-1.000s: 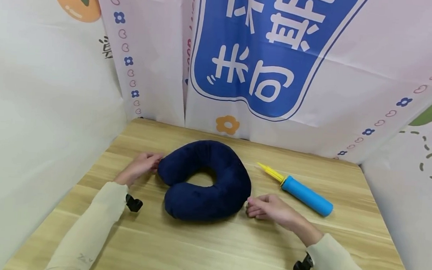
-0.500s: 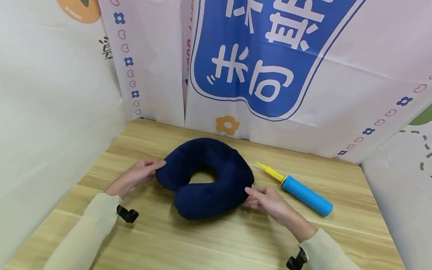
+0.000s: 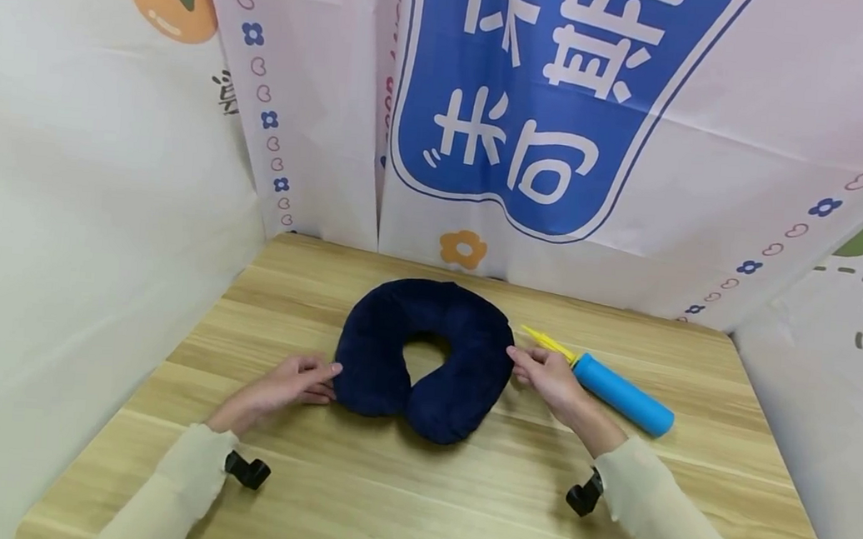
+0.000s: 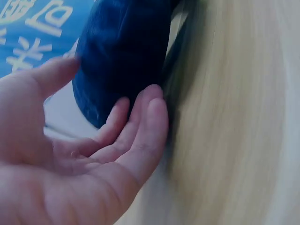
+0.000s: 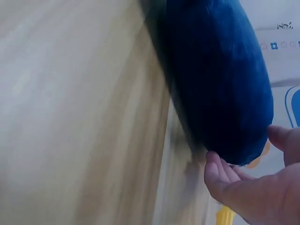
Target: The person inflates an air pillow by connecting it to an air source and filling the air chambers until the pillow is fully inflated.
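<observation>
A navy-blue U-shaped neck pillow [image 3: 459, 322] is at the middle of the table, its two ends meeting toward the near side. At its left side, my left hand [image 3: 290, 386] holds the edge, thumb above and the other fingers low against the fabric. Opposite, the right hand [image 3: 550, 380] pinches the pillow's outer right edge between thumb and fingers. In the left wrist view the rounded side of the pillow [image 4: 124, 51] sits between thumb and fingertips. The right wrist view shows the fingertips right at the pillow's [image 5: 220, 89] lower end.
A blue hand pump [image 3: 624, 394] with a yellow nozzle [image 3: 547, 342] lies to the right, its nozzle end just behind the right hand. The wood-grain table [image 3: 385, 500] is bordered by white printed cloth walls [image 3: 329, 129] at the back and both sides.
Both hands have come to hold the pillow and turned it counterclockwise, so its opening moved from the left to the near side. The right hand went farther back, the left hand nearer. The pump stayed put.
</observation>
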A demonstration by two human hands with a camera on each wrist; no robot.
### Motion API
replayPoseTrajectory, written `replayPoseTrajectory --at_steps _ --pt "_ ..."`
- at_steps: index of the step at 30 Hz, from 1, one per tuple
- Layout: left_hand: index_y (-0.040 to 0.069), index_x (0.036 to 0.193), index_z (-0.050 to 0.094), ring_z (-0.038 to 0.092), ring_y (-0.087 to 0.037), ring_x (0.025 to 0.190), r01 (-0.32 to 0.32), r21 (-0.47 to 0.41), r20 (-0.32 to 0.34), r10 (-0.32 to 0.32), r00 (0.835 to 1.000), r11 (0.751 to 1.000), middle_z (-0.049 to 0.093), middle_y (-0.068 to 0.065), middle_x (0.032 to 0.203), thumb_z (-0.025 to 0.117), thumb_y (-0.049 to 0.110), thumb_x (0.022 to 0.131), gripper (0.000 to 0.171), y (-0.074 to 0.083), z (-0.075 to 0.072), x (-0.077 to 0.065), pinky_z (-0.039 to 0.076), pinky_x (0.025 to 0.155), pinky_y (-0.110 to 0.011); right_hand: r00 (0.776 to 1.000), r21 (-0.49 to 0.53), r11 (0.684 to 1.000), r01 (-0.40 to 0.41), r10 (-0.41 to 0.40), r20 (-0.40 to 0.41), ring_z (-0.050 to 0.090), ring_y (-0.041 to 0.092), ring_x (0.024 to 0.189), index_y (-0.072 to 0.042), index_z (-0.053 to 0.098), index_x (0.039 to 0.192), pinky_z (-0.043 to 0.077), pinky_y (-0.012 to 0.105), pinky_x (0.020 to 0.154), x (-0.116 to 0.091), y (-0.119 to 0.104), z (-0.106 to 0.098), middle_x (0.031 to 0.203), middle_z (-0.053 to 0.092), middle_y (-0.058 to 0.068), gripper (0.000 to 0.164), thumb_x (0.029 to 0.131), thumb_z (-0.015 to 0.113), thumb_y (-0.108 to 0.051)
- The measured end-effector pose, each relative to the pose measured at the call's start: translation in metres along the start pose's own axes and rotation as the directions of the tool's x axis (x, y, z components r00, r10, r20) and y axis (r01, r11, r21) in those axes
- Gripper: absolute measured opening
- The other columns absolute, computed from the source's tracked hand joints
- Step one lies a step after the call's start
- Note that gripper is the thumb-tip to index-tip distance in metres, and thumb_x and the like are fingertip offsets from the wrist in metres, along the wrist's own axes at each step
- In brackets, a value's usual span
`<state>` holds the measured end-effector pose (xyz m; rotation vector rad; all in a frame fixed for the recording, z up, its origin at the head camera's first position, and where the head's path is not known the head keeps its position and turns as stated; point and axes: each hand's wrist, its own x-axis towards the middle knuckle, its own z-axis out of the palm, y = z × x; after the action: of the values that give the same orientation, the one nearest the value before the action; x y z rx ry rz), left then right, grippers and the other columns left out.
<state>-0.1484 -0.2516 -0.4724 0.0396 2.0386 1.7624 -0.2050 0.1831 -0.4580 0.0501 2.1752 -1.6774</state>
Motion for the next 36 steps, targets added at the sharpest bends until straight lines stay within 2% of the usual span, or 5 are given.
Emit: replayPoseTrajectory --at_steps 10,16,23,31,36 --pt "-0.008 0.144 0.049 0.066 -0.007 0.100 0.053 -0.076 -0.136 -0.063 0.989 0.996 0.064 0.001 0.116 0.059 0.049 0.107 0.068 0.008 -0.006 0.037 0.057 0.089 -0.021 0.991 0.057 0.998 -0.041 0.033 0.129 0.070 0.025 0.125 0.012 0.048 0.149 0.053 0.043 0.113 -0.031 0.004 0.027 0.139 0.068 0.023 0.070 0.107 0.061 -0.043" --pt "-0.002 0.122 0.060 0.067 -0.007 0.096 0.017 -0.093 -0.148 -0.031 0.988 0.996 0.063 0.000 0.112 0.063 0.040 0.107 0.044 0.016 0.013 0.045 0.058 0.090 -0.023 0.998 0.093 0.994 -0.058 0.058 -0.003 0.059 0.035 0.140 0.011 0.037 0.157 0.049 0.044 0.117 -0.017 -0.002 0.017 0.153 0.056 0.027 0.079 0.106 0.062 -0.045" --pt "0.004 0.103 0.062 0.067 -0.008 0.098 -0.055 -0.066 -0.201 0.041 0.979 0.996 0.060 -0.001 0.110 0.067 0.034 0.105 0.030 0.022 0.025 0.060 0.058 0.106 -0.038 1.000 0.182 0.983 0.029 -0.027 -0.012 0.042 0.039 0.153 0.006 0.026 0.163 0.040 0.046 0.124 0.012 -0.005 0.006 0.169 0.033 0.025 0.077 0.109 0.059 -0.038" --pt "-0.011 0.135 0.054 0.069 -0.029 0.114 -0.005 0.127 -0.243 0.036 0.969 0.992 0.060 -0.025 0.134 0.061 0.034 0.108 0.053 0.015 0.027 0.058 0.056 0.106 -0.043 0.997 -0.093 0.994 0.053 -0.058 -0.055 0.049 0.039 0.148 -0.005 0.038 0.162 0.046 0.051 0.120 0.017 0.007 0.012 0.164 0.045 0.020 0.073 0.107 0.059 -0.048" --pt "-0.010 0.144 0.051 0.065 -0.041 0.127 -0.087 0.422 -0.212 0.191 0.958 0.902 0.062 -0.030 0.140 0.056 0.037 0.110 0.058 0.015 0.024 0.045 0.057 0.105 -0.049 0.980 -0.372 0.913 0.166 -0.195 -0.042 0.049 0.039 0.148 -0.004 0.033 0.164 0.047 0.055 0.118 0.001 0.009 0.005 0.162 0.047 0.022 0.076 0.109 0.053 -0.051"
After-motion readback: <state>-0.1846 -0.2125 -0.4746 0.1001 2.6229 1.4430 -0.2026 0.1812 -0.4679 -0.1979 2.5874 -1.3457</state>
